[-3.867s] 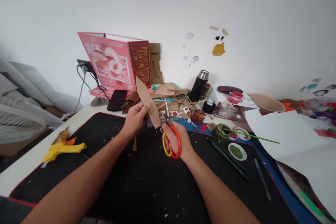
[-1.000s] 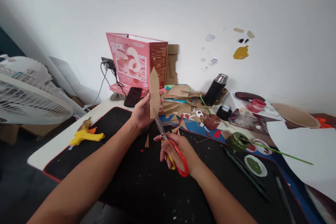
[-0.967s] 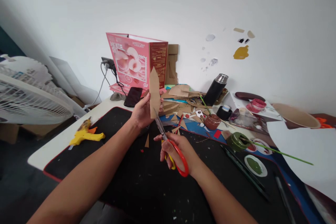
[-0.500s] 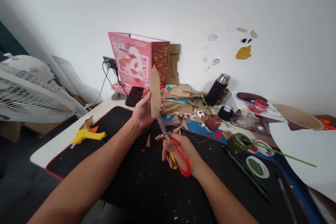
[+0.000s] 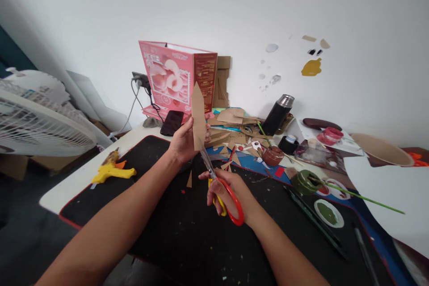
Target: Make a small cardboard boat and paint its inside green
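**A:** What lies around the hands?

**B:** A black mat (image 5: 150, 214) covers the table. At its far side is a heap of cardboard scraps (image 5: 231, 132), a pink box (image 5: 169, 78) standing against the wall, a phone (image 5: 172, 122), a dark flask (image 5: 277, 114), a brown pot (image 5: 272, 155) and a green pot (image 5: 303, 181) with a long green stick (image 5: 365, 196) in it. A yellow glue gun (image 5: 112, 170) lies at the mat's left edge, well apart from the hands. A white fan (image 5: 40, 125) stands off the table to the left.

**B:** The scraps sit just behind the hands; the mat in front of them, toward the person, is mostly bare. White paper (image 5: 392, 196) overlaps the right side.

**A:** And the hands?

**B:** The left hand (image 5: 183, 142) is closed on the lower part of a card (image 5: 198, 116), a tall brown strip with a pointed top, held upright above the mat. The right hand (image 5: 228, 192) grips the scissors (image 5: 219, 183), fingers through red and yellow loops. The blades point up, touching the card's bottom edge.
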Action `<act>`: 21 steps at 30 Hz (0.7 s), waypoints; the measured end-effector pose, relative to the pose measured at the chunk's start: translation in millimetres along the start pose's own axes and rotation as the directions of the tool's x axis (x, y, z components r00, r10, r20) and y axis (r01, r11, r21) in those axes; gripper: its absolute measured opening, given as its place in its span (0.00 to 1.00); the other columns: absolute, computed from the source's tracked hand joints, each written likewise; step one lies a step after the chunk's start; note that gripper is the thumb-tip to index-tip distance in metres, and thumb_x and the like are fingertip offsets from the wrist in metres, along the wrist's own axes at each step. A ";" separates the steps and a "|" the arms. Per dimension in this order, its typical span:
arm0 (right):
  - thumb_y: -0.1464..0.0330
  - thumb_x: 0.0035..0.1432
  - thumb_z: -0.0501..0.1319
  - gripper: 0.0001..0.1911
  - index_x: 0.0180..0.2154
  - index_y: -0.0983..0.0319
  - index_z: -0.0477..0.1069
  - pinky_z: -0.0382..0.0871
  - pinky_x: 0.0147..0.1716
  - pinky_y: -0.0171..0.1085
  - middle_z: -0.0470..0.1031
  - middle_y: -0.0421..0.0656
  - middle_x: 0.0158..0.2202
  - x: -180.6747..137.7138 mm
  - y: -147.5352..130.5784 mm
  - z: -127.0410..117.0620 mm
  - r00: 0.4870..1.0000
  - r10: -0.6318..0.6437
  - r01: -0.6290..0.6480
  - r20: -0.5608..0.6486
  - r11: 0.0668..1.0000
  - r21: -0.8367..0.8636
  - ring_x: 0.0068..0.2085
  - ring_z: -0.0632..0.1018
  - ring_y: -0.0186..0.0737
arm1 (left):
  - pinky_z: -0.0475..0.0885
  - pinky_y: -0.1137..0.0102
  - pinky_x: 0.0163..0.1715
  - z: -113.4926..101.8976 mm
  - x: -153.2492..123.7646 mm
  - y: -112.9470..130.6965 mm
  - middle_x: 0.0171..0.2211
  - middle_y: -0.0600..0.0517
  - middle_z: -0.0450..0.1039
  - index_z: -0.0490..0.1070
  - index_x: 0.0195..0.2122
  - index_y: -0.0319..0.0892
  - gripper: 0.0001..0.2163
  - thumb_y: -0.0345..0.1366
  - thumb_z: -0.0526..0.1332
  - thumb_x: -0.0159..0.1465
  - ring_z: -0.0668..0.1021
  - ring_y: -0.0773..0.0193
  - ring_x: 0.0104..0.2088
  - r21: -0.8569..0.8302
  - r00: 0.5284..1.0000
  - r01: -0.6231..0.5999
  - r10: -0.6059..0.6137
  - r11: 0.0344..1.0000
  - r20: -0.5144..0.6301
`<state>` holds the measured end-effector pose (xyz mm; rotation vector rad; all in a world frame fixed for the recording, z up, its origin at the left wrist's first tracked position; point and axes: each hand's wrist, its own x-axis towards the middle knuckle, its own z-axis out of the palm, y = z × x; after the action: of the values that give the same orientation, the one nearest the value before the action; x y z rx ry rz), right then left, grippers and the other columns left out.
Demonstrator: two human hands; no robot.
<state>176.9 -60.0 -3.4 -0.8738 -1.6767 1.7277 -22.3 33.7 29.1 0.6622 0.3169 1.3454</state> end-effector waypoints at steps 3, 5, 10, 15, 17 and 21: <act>0.30 0.62 0.62 0.47 0.59 0.65 0.76 0.64 0.18 0.32 0.78 0.39 0.26 -0.1 0.1 -0.2 1.000 0.003 -0.003 0.001 1.000 0.000 0.16 0.71 0.32 | 0.75 0.69 0.32 0.4 -0.5 0.3 0.35 0.47 0.79 0.81 0.50 0.37 0.17 0.45 0.73 0.67 0.78 0.63 0.30 -0.002 1.000 0.015 -0.015 1.000 -0.001; 0.31 0.62 0.63 0.46 0.58 0.65 0.77 0.64 0.18 0.31 0.78 0.39 0.26 -0.1 0.4 -0.4 1.000 -0.002 0.002 -0.002 1.000 0.009 0.16 0.71 0.32 | 0.75 0.69 0.31 1.1 -0.9 0.6 0.35 0.47 0.79 0.81 0.49 0.37 0.17 0.44 0.72 0.67 0.77 0.63 0.29 -0.001 1.000 0.019 -0.019 1.000 -0.002; 0.31 0.62 0.63 0.46 0.58 0.65 0.77 0.64 0.18 0.31 0.78 0.39 0.26 0.2 1.4 -0.6 1.000 0.003 -0.003 -0.001 1.000 0.003 0.16 0.71 0.32 | 0.75 0.69 0.31 3.2 -1.4 0.5 0.34 0.47 0.79 0.81 0.51 0.38 0.16 0.44 0.71 0.69 0.78 0.62 0.29 -0.007 0.999 0.035 -0.035 0.999 -0.027; 0.31 0.63 0.62 0.46 0.58 0.65 0.77 0.64 0.17 0.32 0.77 0.39 0.25 0.6 1.2 0.6 1.000 0.010 -0.010 -0.009 1.000 -0.007 0.16 0.71 0.32 | 0.76 0.69 0.31 3.7 -1.6 0.1 0.34 0.47 0.80 0.80 0.55 0.39 0.18 0.44 0.71 0.69 0.79 0.62 0.30 -0.025 0.999 0.042 -0.043 0.999 -0.032; 0.32 0.63 0.63 0.45 0.57 0.65 0.77 0.63 0.17 0.31 0.75 0.37 0.24 0.3 -0.9 1.5 0.999 0.017 -0.017 -0.027 1.000 -0.012 0.15 0.70 0.32 | 0.76 0.69 0.31 3.1 -1.7 -0.1 0.35 0.47 0.80 0.80 0.56 0.38 0.18 0.43 0.71 0.69 0.79 0.62 0.30 -0.030 0.999 0.042 -0.043 0.999 -0.025; 0.37 0.65 0.66 0.37 0.53 0.64 0.79 0.61 0.17 0.30 0.71 0.33 0.21 -2.4 -11.0 2.8 0.998 0.031 -0.034 -0.059 0.998 -0.046 0.16 0.68 0.30 | 0.76 0.69 0.31 1.4 -1.5 -0.8 0.35 0.46 0.81 0.80 0.54 0.38 0.16 0.42 0.70 0.70 0.79 0.62 0.30 -0.031 0.999 0.048 -0.049 0.998 -0.017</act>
<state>175.8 -63.1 7.7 -0.9692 -1.6790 1.6742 -21.2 31.8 29.5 0.6141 0.3239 1.3077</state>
